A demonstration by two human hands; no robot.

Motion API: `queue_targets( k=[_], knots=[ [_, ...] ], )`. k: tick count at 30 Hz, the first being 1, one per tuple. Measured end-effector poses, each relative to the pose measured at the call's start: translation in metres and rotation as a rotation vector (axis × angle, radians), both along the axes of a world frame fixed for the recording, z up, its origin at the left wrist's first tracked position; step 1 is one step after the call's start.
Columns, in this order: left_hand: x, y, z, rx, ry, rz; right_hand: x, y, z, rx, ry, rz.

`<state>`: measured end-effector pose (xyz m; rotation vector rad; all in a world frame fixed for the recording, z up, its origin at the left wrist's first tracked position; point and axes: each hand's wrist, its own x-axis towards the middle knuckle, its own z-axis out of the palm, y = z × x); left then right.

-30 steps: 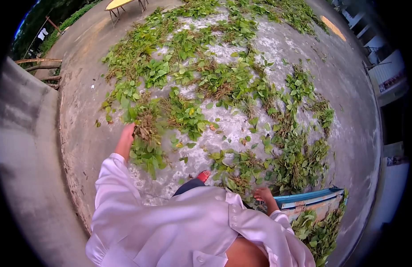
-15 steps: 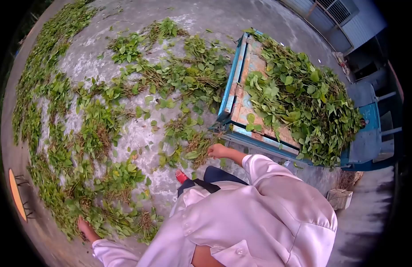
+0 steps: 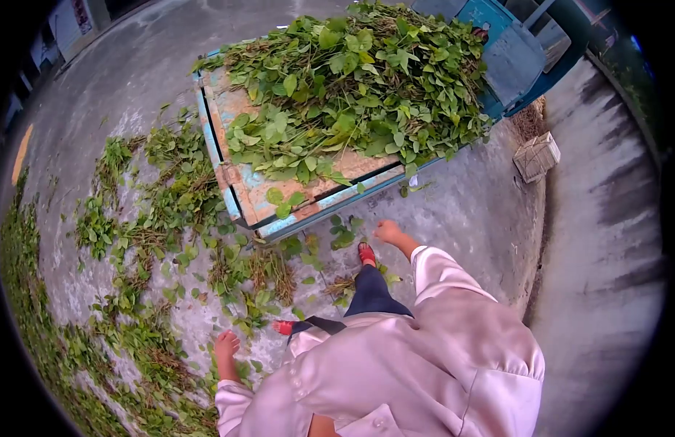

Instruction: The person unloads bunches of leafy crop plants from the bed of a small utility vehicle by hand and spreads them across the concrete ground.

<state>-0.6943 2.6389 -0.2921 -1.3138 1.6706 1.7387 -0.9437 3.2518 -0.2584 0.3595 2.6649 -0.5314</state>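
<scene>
My left hand hangs low at the left over the leafy plants strewn on the ground, its fingers a little apart and nothing in them. Out in front of me on the right, my right hand is above bare concrete, just below the edge of the vehicle bed; its fingers look loosely curled, and nothing shows in them. A large heap of green leafy plants with stems lies on that bed. Small bunches of plants lie on the ground between my hands.
The blue vehicle's cab end is at the upper right. A pale crate stands by a low concrete wall on the right. My feet in red shoes are on the concrete, among scattered leaves.
My view has swung right, towards the loaded vehicle bed and the wall. My left hand, earlier at a bunch of plants, is now away from it and empty. One foot has stepped forward.
</scene>
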Motion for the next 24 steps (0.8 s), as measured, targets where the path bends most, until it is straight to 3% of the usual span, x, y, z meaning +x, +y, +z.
queue_targets(
  k=[1,3,5,9,12,13,15,19,21,24],
  knots=[
    [-0.026,0.008,0.001,-0.017,0.025,-0.055,-0.009,0.038,0.003,-0.004,-0.061,-0.115],
    [-0.074,0.034,0.008,-0.075,0.058,0.021,-0.018,0.114,0.000,0.046,0.182,-0.233],
    [-0.115,0.069,0.011,-0.122,0.086,0.090,-0.045,0.191,-0.007,0.063,0.221,-0.379],
    [-0.168,0.172,0.008,-0.184,-0.002,0.016,-0.109,0.321,-0.026,-0.023,0.255,-0.630],
    [-0.201,0.256,-0.001,-0.090,-0.119,-0.138,-0.139,0.394,-0.030,-0.207,0.197,-0.795],
    [-0.217,0.277,-0.011,-0.099,-0.098,-0.222,-0.146,0.416,-0.032,-0.145,0.245,-0.704],
    [-0.250,0.321,-0.033,-0.113,-0.050,-0.380,-0.152,0.444,-0.023,-0.276,0.208,-0.839],
    [-0.341,0.436,0.031,-0.181,0.126,-0.539,-0.166,0.486,0.019,-0.558,0.008,-1.002],
    [-0.379,0.461,0.018,-0.218,0.221,-0.600,-0.165,0.478,0.066,-0.675,0.042,-1.006],
    [-0.426,0.523,0.067,-0.167,0.300,-0.566,-0.171,0.475,0.091,-0.751,0.111,-1.042]
  ],
)
